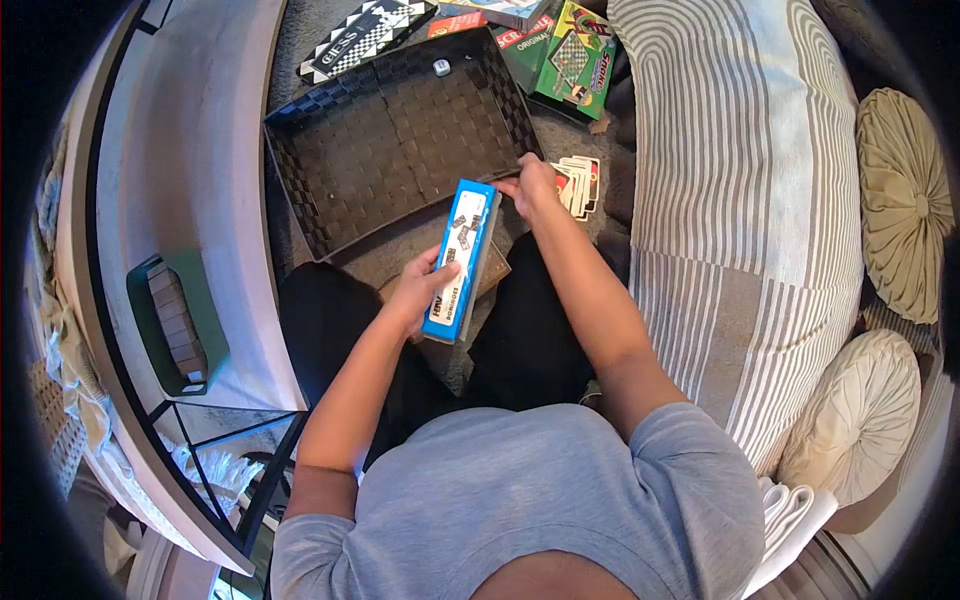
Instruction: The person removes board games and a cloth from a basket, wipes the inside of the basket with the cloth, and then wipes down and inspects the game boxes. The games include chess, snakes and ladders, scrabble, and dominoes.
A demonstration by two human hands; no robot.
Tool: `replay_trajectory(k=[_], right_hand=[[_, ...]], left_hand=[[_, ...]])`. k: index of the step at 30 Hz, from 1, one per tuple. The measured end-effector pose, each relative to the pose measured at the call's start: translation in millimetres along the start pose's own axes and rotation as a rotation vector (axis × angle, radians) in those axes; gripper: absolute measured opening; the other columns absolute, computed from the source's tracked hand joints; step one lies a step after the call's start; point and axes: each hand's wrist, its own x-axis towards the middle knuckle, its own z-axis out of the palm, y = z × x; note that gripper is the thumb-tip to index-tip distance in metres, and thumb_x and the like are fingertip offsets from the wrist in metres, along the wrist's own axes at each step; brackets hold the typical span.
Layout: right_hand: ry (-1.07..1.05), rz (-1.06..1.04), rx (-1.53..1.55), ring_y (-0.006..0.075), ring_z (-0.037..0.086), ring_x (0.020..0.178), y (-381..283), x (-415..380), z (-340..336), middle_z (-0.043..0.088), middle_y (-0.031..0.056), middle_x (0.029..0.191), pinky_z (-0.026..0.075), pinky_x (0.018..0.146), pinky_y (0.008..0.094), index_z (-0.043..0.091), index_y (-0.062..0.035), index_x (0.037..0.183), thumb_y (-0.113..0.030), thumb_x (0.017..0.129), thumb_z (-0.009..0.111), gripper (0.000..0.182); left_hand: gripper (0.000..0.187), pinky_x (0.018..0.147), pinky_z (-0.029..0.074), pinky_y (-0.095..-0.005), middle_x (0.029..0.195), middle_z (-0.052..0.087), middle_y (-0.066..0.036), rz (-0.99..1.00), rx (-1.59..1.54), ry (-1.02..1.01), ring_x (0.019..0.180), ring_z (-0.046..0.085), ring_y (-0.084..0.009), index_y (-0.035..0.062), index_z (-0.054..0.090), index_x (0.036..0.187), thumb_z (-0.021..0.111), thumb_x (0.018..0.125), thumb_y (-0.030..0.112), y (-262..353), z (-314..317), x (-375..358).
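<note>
My left hand [418, 290] is wrapped around a long blue dominoes box [462, 262], its thumb lying across the white label. The box is tilted with its far end close to the near rim of a dark woven basket [395, 215]. At the basket's near right corner, my right hand [530, 187] has its fingers closed on the rim. Just right of that hand, a loose pile of playing cards [580, 185] lies on the carpet. A small white die [441, 67] sits in the far part of the basket.
Beyond the basket lie a chess box [365, 38], a green game box [577, 60] and a Scrabble box [525, 50]. A striped sofa cushion [735, 150] borders the right. On the left stands a table [215, 200] bearing a green tray [170, 325] of blocks.
</note>
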Motion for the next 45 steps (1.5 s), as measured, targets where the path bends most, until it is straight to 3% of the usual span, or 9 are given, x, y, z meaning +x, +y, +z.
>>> replay_trajectory(k=[9, 12, 17, 23, 29, 33, 40, 42, 45], right_hand=[[0.015, 0.081, -0.026, 0.0424, 0.064, 0.084, -17, 11, 5, 0.055, 0.0266, 0.107, 0.059, 0.065, 0.0489, 0.039, 0.0107, 0.115, -0.012, 0.09, 0.043, 0.035], [-0.319, 0.054, -0.112, 0.0426, 0.056, 0.106, -32, 17, -11, 0.049, 0.0336, 0.118, 0.05, 0.091, 0.0482, 0.033, 0.0052, 0.133, -0.051, 0.088, 0.057, 0.075], [-0.228, 0.215, -0.184, 0.0369, 0.048, 0.118, -37, 2, -45, 0.041, 0.031, 0.131, 0.047, 0.094, 0.0433, 0.01, 0.0003, 0.143, -0.055, 0.086, 0.057, 0.093], [-0.084, -0.379, -0.285, 0.0224, 0.059, 0.097, -18, -20, -71, 0.058, 0.0177, 0.113, 0.048, 0.085, 0.0307, 0.043, 0.0036, 0.126, -0.026, 0.093, 0.056, 0.046], [-0.162, -1.091, -0.894, 0.0136, 0.06, 0.087, -50, -15, 33, 0.06, 0.0095, 0.094, 0.048, 0.078, 0.0239, 0.062, -0.0011, 0.103, -0.005, 0.087, 0.059, 0.017], [-0.124, -1.191, -1.222, 0.0342, 0.058, 0.094, -40, 86, 111, 0.06, 0.016, 0.097, 0.047, 0.084, 0.0407, 0.06, -0.0012, 0.096, -0.014, 0.078, 0.069, 0.024], [0.061, -1.005, -1.324, 0.038, 0.059, 0.09, -23, 162, 166, 0.061, 0.0194, 0.089, 0.046, 0.08, 0.0448, 0.055, -0.0009, 0.096, -0.017, 0.071, 0.076, 0.036], [0.039, -1.001, -1.29, 0.0376, 0.061, 0.086, -26, 157, 162, 0.062, 0.0196, 0.089, 0.047, 0.075, 0.0438, 0.054, -0.0014, 0.095, -0.014, 0.072, 0.072, 0.032], [-0.012, -1.092, -0.999, 0.0314, 0.061, 0.077, -52, 100, 141, 0.061, 0.0173, 0.088, 0.049, 0.071, 0.0385, 0.054, -0.0027, 0.1, -0.015, 0.074, 0.066, 0.031]], left_hand=[[0.047, 0.074, 0.05, -0.026, 0.105, 0.063, -0.004, -0.034, 0.232, -0.073, 0.083, 0.06, -0.0094, 0.0037, 0.05, 0.131, 0.064, 0.087, 0.011, 16, 5, 22], [0.044, 0.073, 0.05, -0.0262, 0.099, 0.064, -0.005, -0.069, 0.398, -0.076, 0.081, 0.06, -0.0095, 0.0007, 0.051, 0.128, 0.063, 0.088, 0.015, 22, 11, 31], [0.038, 0.069, 0.05, -0.0293, 0.094, 0.065, -0.006, 0.019, 0.57, 0.006, 0.078, 0.061, -0.0122, 0.0002, 0.055, 0.121, 0.061, 0.089, 0.018, -8, 16, 106], [0.044, 0.092, 0.045, -0.0411, 0.114, 0.062, -0.021, 0.178, 0.681, 0.133, 0.105, 0.06, -0.0333, -0.0016, 0.05, 0.124, 0.062, 0.085, 0.015, -32, 59, 150], [0.066, 0.092, 0.044, -0.0376, 0.117, 0.061, -0.02, 0.157, 0.653, 0.254, 0.105, 0.06, -0.0312, 0.0159, 0.032, 0.144, 0.063, 0.086, 0.016, -45, 60, 164], [0.069, 0.095, 0.044, -0.0403, 0.12, 0.057, -0.022, 0.236, 0.805, 0.292, 0.109, 0.057, -0.0352, 0.0171, 0.031, 0.144, 0.063, 0.084, 0.016, -56, 69, 184], [0.062, 0.097, 0.041, -0.0422, 0.12, 0.058, -0.017, 0.731, 1.106, 0.33, 0.11, 0.055, -0.0351, 0.0022, 0.037, 0.139, 0.06, 0.083, 0.014, -17, 63, 112], [0.047, 0.097, 0.04, -0.0445, 0.118, 0.059, -0.015, 0.73, 0.686, 0.106, 0.114, 0.053, -0.0329, 0.0027, 0.05, 0.129, 0.058, 0.083, 0.01, 27, 34, 51], [0.048, 0.089, 0.043, -0.0395, 0.11, 0.058, -0.015, 1.006, 0.96, 0.827, 0.103, 0.054, -0.0316, -0.0002, 0.049, 0.128, 0.06, 0.082, 0.008, 68, -34, -4]])
